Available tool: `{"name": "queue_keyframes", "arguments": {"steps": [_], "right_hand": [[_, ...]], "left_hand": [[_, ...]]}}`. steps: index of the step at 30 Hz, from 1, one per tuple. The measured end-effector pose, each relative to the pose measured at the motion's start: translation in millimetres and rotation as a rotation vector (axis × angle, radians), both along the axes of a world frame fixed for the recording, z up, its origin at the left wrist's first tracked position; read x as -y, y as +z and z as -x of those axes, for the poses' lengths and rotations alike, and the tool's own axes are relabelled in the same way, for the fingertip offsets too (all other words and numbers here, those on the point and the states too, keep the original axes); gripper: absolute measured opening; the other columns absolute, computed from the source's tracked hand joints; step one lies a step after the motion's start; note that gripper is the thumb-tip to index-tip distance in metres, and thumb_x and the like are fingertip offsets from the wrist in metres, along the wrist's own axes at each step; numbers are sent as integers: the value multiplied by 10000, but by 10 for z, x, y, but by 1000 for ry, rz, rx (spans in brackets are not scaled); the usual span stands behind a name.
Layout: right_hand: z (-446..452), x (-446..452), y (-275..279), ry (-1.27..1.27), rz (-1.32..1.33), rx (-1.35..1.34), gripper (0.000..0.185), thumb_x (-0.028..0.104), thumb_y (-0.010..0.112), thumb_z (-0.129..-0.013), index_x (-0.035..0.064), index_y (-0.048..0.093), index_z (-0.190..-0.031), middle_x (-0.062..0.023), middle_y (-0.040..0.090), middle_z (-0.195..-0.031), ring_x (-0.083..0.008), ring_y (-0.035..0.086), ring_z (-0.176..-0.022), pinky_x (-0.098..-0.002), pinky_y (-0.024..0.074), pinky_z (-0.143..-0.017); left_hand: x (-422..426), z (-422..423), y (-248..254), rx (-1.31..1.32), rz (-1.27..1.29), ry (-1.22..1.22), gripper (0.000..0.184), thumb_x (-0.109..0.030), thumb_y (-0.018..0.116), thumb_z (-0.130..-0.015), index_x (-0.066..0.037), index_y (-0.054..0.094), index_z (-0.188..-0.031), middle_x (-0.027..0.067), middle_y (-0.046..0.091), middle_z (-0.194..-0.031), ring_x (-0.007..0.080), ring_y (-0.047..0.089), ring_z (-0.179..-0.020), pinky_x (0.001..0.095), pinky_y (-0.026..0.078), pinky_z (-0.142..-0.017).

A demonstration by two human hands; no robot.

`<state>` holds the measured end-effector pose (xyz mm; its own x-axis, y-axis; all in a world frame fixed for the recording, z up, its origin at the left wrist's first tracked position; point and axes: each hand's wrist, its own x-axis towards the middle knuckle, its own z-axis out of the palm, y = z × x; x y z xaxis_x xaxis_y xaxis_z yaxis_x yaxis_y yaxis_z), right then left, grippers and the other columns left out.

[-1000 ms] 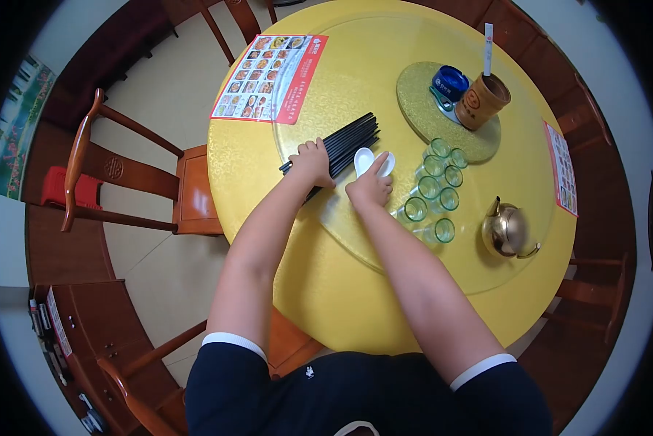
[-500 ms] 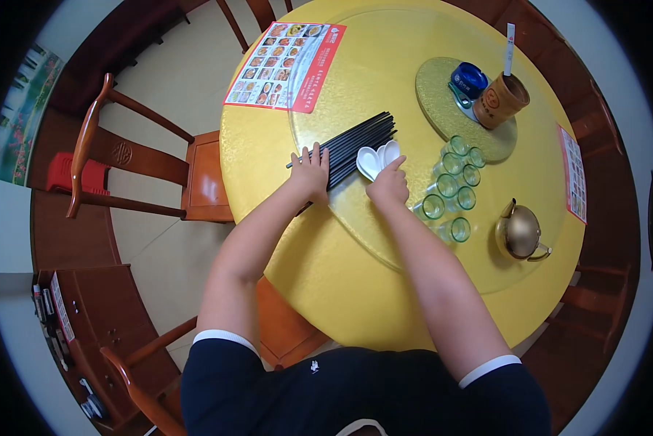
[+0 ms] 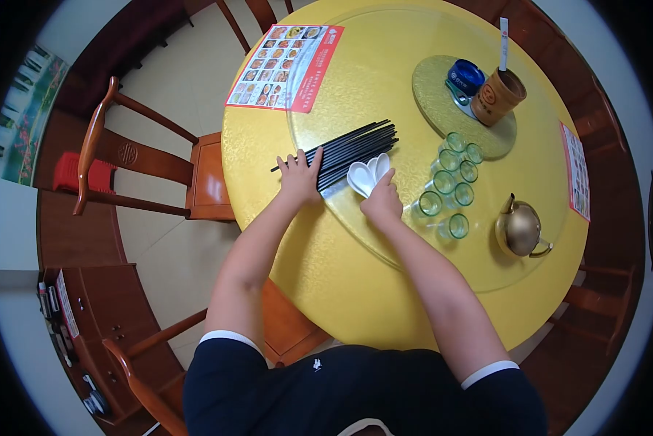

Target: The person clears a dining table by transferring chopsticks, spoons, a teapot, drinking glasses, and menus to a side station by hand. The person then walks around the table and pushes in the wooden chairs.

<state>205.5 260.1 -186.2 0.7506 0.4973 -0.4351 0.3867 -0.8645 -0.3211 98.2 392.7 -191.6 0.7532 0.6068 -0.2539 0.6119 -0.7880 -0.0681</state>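
Black chopsticks (image 3: 355,151) lie in a bundle on the glass turntable. My left hand (image 3: 299,176) is spread, its fingers apart, on the near left end of the bundle. White spoons (image 3: 368,174) lie just to the right of the chopsticks, close against them. My right hand (image 3: 383,203) is closed around the near end of the spoons, and its fingers hide their handles. Several green-rimmed glasses (image 3: 445,182) stand in rows to the right of my right hand.
A gold kettle (image 3: 521,229) stands at the right. Farther back, a small round stand (image 3: 433,91) bears a blue ashtray (image 3: 466,76) and a brown cup (image 3: 498,97). A menu sheet (image 3: 284,69) lies at the far left, another (image 3: 575,171) at the right edge. A wooden chair (image 3: 211,176) stands left.
The view has shifted. The spoons now show fanned beside the chopsticks, with my right hand nearer their lower end. My left hand has moved toward the left end of the bundle, its fingers spreading.
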Motion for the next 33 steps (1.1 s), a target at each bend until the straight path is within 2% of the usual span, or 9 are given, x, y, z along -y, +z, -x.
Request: {"name": "queue_keyframes", "arguments": {"steps": [4,9,16,20,22,23,26,30,33], "right_hand": [[134,194,116,15,-46,-110,878,136,586,-641,-15,9,-1285,-198,417,-1100,-301,462,-998,-367,424,-793],[327,692,148,95,-282,-160,838,111,538,-637,-33,14,-1275,-251,401,-1092,-364,429,-1008,-398,383,-827],[491,1326,196,79,-448,-278,825,76,522,-628,-30,20,-1274,-273,358,-1152,-397,391,-1048,-404,353,-857],[538,1600,233,39,-533,-280,838,-27,480,-597,39,16,-1292,-227,369,-1163,-357,392,-1087,-345,338,-885],[529,1742,242,12,-548,-313,833,-29,476,-598,37,19,-1291,-221,363,-1169,-351,388,-1093,-342,335,-886],[529,1816,252,-6,-560,-351,828,-31,472,-599,35,22,-1290,-216,356,-1175,-344,384,-1099,-339,331,-888],[537,2054,340,-54,-615,-372,821,-38,465,-597,35,30,-1290,-204,351,-1177,-332,377,-1106,-335,327,-888],[542,2427,514,-83,-616,-345,823,-41,462,-591,32,33,-1289,-200,354,-1174,-325,380,-1105,-330,329,-888],[584,2780,511,-19,-690,-230,791,-12,488,-602,35,70,-1272,-246,401,-1118,-384,421,-1041,-390,372,-840]], "left_hand": [[16,2,-22,22,39,23,974,-303,651,-521,-161,105,-1315,240,286,-1214,378,363,-1053,555,180,-925],[27,86,-95,144,80,-33,912,-179,617,-529,-53,136,-1294,227,378,-1004,347,448,-875,378,399,-773],[83,50,-141,146,83,6,884,-143,621,-549,-49,145,-1289,239,414,-951,329,492,-814,369,420,-721],[133,9,-142,94,4,59,660,-149,560,-662,-47,250,-1236,189,493,-842,306,518,-775,380,424,-677],[128,-4,-173,136,79,145,475,-149,526,-696,-46,346,-1123,184,512,-809,305,542,-739,388,444,-616],[152,27,-193,188,44,148,315,-132,507,-707,-49,390,-987,180,525,-796,309,557,-715,403,455,-595],[136,137,-259,225,59,161,271,-121,503,-707,-45,395,-944,182,529,-815,322,557,-739,415,454,-624],[505,408,109,321,131,316,231,-87,510,-680,-31,422,-886,196,547,-780,332,554,-750,411,445,-642],[1090,743,224,505,220,476,224,-84,517,-668,-28,426,-865,202,545,-735,351,545,-708,415,428,-616]]}}
